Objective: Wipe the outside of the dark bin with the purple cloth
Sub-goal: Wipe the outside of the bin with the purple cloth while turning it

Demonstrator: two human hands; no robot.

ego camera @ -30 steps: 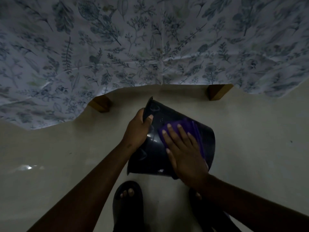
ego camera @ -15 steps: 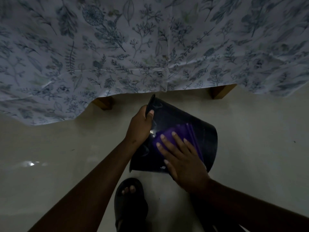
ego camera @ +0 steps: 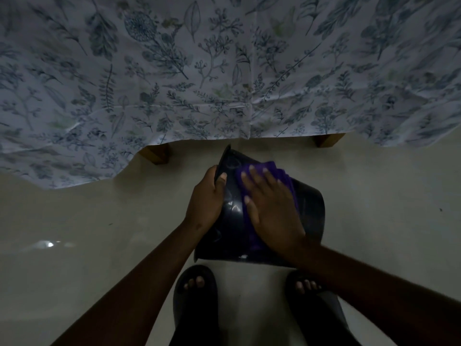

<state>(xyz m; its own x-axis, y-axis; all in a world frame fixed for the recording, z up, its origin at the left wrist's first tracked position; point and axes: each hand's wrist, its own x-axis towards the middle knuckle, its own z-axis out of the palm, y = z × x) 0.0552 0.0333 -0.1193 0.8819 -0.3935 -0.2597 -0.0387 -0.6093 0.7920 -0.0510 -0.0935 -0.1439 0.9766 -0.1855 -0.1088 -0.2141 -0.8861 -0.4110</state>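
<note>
The left hand [ego camera: 207, 201] is clamping the rim of the dark bin [ego camera: 309, 213], thumb curled over the edge, likely steadying it tilted above the pale floor [ego camera: 99, 221] so its side faces up. Just right, the right hand [ego camera: 272, 211] is pressing the purple cloth [ego camera: 264, 168] flat against that wall, fingers spread for a broad wipe.

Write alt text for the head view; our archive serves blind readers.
A right hand presses a purple cloth against a dark bin's outer wall while the left hand grips its rim, above sandalled feet.
</note>
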